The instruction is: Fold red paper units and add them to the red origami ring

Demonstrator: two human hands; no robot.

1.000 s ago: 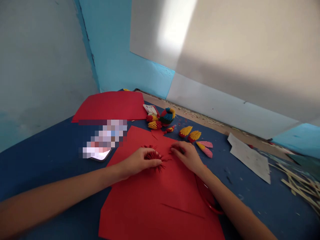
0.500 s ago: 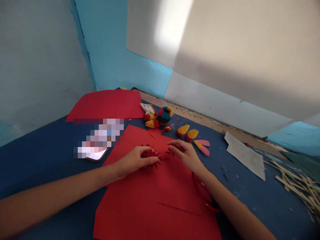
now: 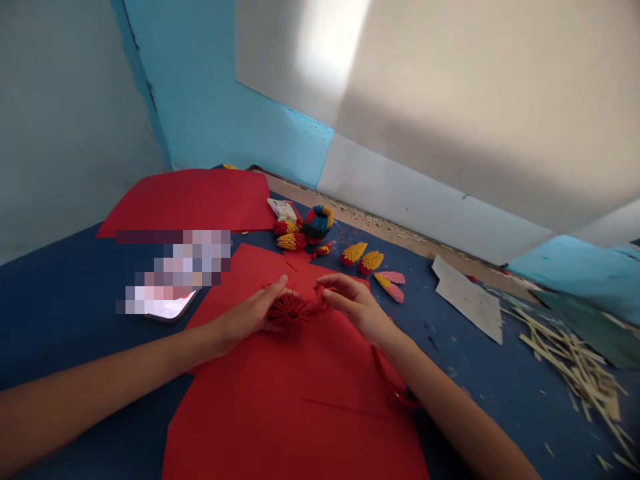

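A round piece of folded red paper (image 3: 292, 312) faces me, its pleats spreading like spikes around a small dark centre. My left hand (image 3: 253, 312) is closed around its left side, with the thumb raised and fingers partly hidden behind it. Just to the right, my right hand (image 3: 353, 300) pinches a small red paper piece (image 3: 319, 292) between thumb and fingers. More red bits lie between the two hands, too small to tell apart. Beneath both hands are large red paper sheets (image 3: 295, 433). Partly under my right forearm shows a curved red loop (image 3: 387, 380).
A phone (image 3: 173, 305) lies left on the blue table (image 3: 55, 300). Behind stand yellow-and-red folded-paper pieces (image 3: 354, 253), a multicoloured paper ring (image 3: 318, 223) and a red sheet stack (image 3: 190, 200). A grey sheet (image 3: 470, 300) and pale strips (image 3: 570, 367) lie right.
My left thumb has lifted off the red paper piece, which now shows its centre towards me. My right hand stays close on its right. The whole view has shifted slightly.
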